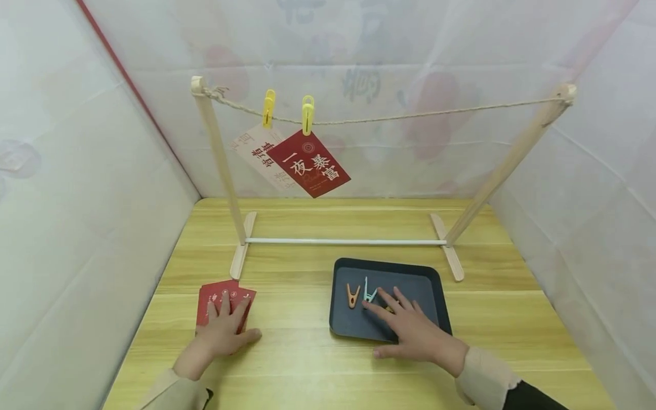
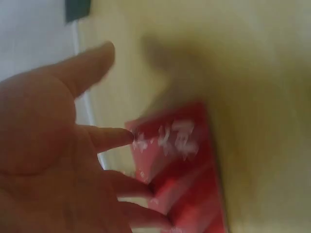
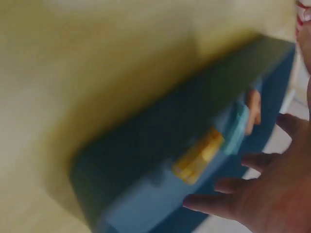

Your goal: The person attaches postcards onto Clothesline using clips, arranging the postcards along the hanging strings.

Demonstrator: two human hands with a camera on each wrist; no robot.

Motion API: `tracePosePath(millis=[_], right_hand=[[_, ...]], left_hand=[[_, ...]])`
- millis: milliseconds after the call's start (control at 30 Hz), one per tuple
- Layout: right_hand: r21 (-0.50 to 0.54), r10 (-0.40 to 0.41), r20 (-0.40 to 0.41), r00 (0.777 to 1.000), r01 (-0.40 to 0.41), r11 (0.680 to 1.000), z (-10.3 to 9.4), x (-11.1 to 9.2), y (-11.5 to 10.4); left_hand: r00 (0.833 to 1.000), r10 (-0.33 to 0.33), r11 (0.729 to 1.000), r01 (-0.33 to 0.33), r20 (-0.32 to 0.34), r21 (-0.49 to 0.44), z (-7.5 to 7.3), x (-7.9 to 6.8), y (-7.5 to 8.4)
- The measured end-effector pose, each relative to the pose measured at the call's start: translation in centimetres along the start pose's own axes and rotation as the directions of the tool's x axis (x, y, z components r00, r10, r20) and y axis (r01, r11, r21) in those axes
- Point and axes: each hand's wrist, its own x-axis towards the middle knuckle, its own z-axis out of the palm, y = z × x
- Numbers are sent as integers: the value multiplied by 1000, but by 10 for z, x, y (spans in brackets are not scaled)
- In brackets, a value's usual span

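My left hand (image 1: 220, 333) is spread over a small stack of red cards (image 1: 217, 293) at the table's left; in the left wrist view its fingertips reach the red card (image 2: 180, 160). My right hand (image 1: 410, 330) hovers with fingers spread over a dark tray (image 1: 353, 327). Inside the tray lie an orange clothespin (image 1: 352, 296), a light blue clothespin (image 1: 369, 291) and a yellow clothespin (image 3: 198, 158), partly hidden by the fingers in the head view. Neither hand grips anything.
A wooden rack with a twine line (image 1: 389, 118) stands behind. Two yellow clothespins (image 1: 307, 115) hold a pale card (image 1: 261, 156) and a red card (image 1: 310, 165) on its left half. A white rod (image 1: 343, 242) joins the feet. Pale curtains (image 1: 77, 228) surround the table.
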Motion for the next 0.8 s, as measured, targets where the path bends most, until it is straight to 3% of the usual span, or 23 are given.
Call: tracePosePath(millis=[300, 600, 700, 800], right_hand=[[28, 19, -74, 997, -17, 999, 23, 6, 9], [52, 34, -102, 994, -29, 998, 20, 11, 22], [62, 32, -108, 994, -25, 998, 20, 13, 27], [75, 37, -115, 993, -28, 997, 21, 15, 32]], left_hand=[[999, 24, 999, -23, -21, 32, 28, 6, 35], [994, 105, 992, -103, -33, 66, 52, 12, 75], [981, 181, 982, -176, -66, 67, 60, 18, 83], [945, 291, 957, -285, -149, 62, 64, 23, 87]])
